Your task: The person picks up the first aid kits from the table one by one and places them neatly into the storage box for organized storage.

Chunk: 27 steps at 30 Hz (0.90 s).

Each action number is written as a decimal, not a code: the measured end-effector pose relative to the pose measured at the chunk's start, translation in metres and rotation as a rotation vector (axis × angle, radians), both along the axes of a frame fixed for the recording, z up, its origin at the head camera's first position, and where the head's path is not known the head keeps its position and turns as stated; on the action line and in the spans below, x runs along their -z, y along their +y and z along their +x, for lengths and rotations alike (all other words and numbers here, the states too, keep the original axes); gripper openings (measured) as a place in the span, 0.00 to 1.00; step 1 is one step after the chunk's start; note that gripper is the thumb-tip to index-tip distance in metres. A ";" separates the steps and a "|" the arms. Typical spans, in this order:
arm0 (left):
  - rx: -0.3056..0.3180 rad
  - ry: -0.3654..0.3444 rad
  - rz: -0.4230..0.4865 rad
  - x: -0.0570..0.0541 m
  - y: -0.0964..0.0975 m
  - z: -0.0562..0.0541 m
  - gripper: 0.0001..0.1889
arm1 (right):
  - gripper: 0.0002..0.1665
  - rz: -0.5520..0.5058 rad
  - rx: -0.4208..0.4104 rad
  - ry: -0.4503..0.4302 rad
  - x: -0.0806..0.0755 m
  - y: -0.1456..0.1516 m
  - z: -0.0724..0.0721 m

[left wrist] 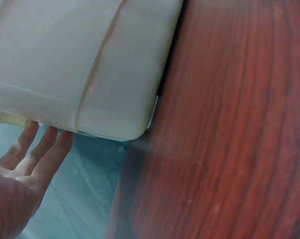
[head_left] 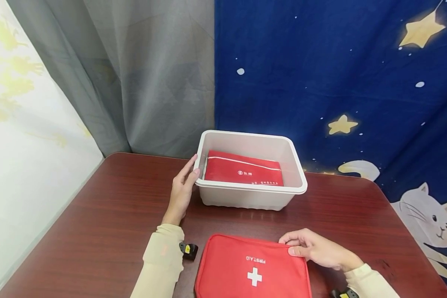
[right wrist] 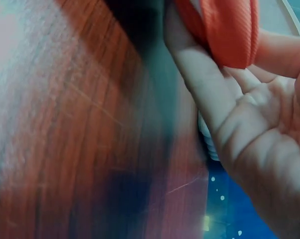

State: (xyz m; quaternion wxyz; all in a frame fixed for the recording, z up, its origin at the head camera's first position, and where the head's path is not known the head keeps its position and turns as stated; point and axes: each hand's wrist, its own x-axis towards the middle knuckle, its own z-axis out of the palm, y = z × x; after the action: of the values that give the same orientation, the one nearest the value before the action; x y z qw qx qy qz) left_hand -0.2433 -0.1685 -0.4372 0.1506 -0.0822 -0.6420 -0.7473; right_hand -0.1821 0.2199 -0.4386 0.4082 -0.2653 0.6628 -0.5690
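Observation:
My left hand [head_left: 181, 191] touches the left side of a white plastic bin [head_left: 242, 198], its thumb at the rim. In the left wrist view, the fingers [left wrist: 52, 154] reach fairly straight to the wall of the bin [left wrist: 125, 74]. Inside the bin lies a red pouch [head_left: 227, 169] with a white stripe and white print. My right hand [head_left: 320, 250] pinches the far right corner of a red first aid bag [head_left: 227, 269], thumb on top and fingers beneath. Close up in the right wrist view, the red fabric of the first aid bag [right wrist: 232, 35] sits between thumb and fingers.
The dark red wooden table [head_left: 111, 215] carries the bin near its back edge, with the first aid bag in front. Behind hang a grey curtain [head_left: 164, 74] and a blue curtain [head_left: 283, 82] with stars and a cat. A black wrist camera [head_left: 188, 251] shows by the left sleeve.

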 end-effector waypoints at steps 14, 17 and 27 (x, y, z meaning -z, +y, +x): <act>0.004 0.007 0.003 0.000 0.000 0.000 0.25 | 0.18 -0.009 0.066 0.093 -0.003 0.003 -0.005; 0.002 0.005 0.002 0.000 0.000 0.000 0.25 | 0.18 0.000 0.091 0.133 -0.005 0.005 -0.005; -0.001 0.003 -0.017 0.000 -0.001 0.000 0.25 | 0.19 -0.041 0.150 0.259 -0.020 0.010 -0.008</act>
State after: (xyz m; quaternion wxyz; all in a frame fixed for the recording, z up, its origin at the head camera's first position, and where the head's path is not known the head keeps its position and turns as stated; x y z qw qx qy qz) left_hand -0.2433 -0.1692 -0.4372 0.1513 -0.0841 -0.6480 -0.7418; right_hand -0.1904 0.2295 -0.4183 0.2702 -0.2946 0.7161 -0.5721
